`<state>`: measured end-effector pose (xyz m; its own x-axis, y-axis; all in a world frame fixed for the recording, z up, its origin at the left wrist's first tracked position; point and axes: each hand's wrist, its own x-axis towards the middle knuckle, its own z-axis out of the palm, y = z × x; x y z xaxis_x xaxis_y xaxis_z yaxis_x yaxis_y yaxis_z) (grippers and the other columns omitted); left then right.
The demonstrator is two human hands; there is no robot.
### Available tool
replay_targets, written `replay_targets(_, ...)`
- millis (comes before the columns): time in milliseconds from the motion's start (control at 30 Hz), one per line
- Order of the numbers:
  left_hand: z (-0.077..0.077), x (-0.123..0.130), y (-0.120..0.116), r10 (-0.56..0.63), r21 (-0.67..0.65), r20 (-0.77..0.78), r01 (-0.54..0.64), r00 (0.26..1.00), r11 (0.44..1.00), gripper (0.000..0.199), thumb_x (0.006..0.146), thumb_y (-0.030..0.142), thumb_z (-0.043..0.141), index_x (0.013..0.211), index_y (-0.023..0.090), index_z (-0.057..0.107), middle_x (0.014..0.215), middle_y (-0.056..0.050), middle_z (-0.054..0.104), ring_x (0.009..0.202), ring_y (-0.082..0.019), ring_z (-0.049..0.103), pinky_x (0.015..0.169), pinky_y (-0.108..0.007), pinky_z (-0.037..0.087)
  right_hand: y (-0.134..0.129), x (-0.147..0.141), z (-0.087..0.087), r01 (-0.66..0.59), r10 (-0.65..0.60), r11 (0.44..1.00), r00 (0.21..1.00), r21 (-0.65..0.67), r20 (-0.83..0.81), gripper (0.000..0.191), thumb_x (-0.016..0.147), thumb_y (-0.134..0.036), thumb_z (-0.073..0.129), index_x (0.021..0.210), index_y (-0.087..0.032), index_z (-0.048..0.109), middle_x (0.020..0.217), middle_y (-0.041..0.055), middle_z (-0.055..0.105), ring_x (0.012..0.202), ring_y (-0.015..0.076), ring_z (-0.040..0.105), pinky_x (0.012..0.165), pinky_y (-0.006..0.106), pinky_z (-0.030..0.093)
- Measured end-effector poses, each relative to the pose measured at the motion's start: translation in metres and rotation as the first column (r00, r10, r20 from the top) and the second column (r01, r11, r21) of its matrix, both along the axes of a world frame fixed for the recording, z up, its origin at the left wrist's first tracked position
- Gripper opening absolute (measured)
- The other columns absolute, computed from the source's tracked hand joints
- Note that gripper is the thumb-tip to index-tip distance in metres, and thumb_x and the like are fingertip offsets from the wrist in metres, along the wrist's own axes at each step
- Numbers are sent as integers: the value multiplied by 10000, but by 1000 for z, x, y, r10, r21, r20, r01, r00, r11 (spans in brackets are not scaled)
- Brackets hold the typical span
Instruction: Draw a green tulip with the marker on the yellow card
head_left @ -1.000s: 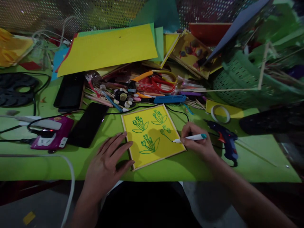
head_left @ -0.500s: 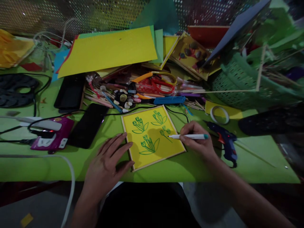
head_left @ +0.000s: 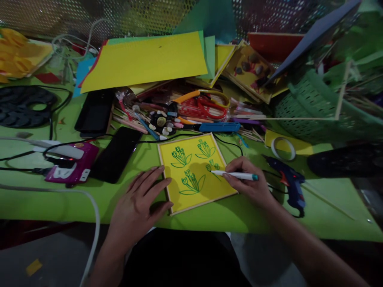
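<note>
Beside yellow panel [head_left: 196,203] (cluttered): phone [head_left: 116,155]

Craft wkspc, prob.: glue gun [head_left: 289,181], scissors [head_left: 209,104], colored paper [head_left: 143,61].

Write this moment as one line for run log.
left hand: on edge of yellow panel | right hand: holds marker over panel | right of panel: glue gun

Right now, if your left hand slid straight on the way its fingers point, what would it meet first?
Probably the wooden edge of the yellow board: the left hand has its fingers right at it, though contact is unclear.
</note>
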<state>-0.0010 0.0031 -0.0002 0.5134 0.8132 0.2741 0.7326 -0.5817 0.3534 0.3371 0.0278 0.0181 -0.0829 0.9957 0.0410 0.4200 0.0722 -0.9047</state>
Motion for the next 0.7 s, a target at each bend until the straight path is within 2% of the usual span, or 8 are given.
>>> replay_targets(233,-2,-1,-1,4,-42,-11,-5,1000,999,450,997,371,661,1426,264,572,1601,-102,545,1480,-295,517,1194,-509,452,0,0,1,-6,4,999,999,37,37,148,891,-323,766,841,-238,656,697,1,652,571,157,547,514,284,432)
replay_targets(700,1,1,-2,23,-39,11,-22,1000,999,424,997,363,657,1404,256,597,1592,-96,557,1470,-290,530,1201,-495,456,-1,4,1,-17,18,1000,995,-11,98,151,885,-333,742,806,-242,650,704,11,672,591,172,566,530,295,426)
